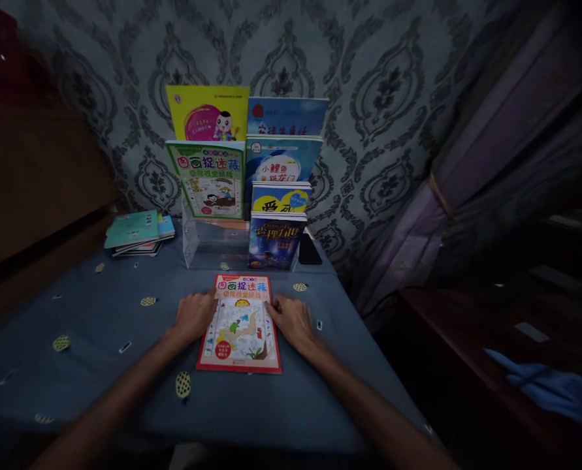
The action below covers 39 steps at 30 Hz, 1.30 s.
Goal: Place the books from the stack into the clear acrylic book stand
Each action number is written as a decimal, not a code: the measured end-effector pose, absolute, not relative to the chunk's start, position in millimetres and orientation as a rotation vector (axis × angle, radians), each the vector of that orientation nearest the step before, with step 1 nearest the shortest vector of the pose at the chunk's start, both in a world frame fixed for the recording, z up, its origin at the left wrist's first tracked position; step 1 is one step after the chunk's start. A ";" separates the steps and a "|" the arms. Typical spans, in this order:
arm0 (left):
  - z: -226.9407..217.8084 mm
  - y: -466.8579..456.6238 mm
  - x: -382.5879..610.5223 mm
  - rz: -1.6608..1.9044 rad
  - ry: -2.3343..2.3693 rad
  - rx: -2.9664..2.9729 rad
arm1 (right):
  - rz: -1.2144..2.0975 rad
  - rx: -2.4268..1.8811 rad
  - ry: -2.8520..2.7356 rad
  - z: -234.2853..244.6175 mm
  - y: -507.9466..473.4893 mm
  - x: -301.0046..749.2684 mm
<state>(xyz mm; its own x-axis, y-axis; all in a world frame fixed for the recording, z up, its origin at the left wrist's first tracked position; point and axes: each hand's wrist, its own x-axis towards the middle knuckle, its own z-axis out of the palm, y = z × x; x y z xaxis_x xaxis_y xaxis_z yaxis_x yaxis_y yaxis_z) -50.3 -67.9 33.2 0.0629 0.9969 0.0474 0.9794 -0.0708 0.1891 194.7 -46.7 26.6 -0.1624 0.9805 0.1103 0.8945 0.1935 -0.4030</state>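
Note:
A red-bordered picture book (pixel 244 333) with a colourful cartoon cover is at the middle of the table, face up. My left hand (pixel 195 314) has closed on its left edge, fingers curled. On the opposite edge, my right hand (pixel 293 318) grips the book with the thumb at the cover's side. Whether the book is slightly raised or flat on the cloth, I cannot tell. Just behind it stands a clear stepped book rack (pixel 212 251). A green picture book (pixel 212 183) leans in its left column, in front of a yellow book (pixel 207 111).
The rack's right column holds a dark blue book (pixel 275 241) at the front and several books behind it. A stack of thin books (pixel 134 232) lies at the back left. A black phone-like object (pixel 310 250) is right of the rack. A blue patterned cloth (pixel 109 326) covers the table.

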 end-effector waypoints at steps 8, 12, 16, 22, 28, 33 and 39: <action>19.9 -35.6 -53.7 0.351 1.955 2.490 | 0.166 -1.429 -2.290 14.1 -35.0 196.6; 12.6 -23.8 -55.8 0.367 1.846 2.554 | 0.211 -1.342 -2.283 5.9 -29.1 199.5; 6.3 -11.5 -46.9 0.435 1.631 2.660 | 0.272 -1.245 -2.226 -1.9 -24.8 201.4; 4.2 8.2 -16.3 0.475 1.366 2.738 | 0.339 -1.202 -2.204 -4.6 -22.1 201.6; 13.1 20.3 11.4 0.382 1.236 2.788 | 0.333 -1.206 -2.213 -1.2 -24.2 203.0; 11.4 22.1 16.6 0.353 1.226 2.817 | 0.345 -1.193 -2.215 -1.7 -23.2 204.4; 10.6 18.0 16.7 0.369 1.251 2.832 | 0.392 -1.189 -2.219 -0.9 -22.5 205.9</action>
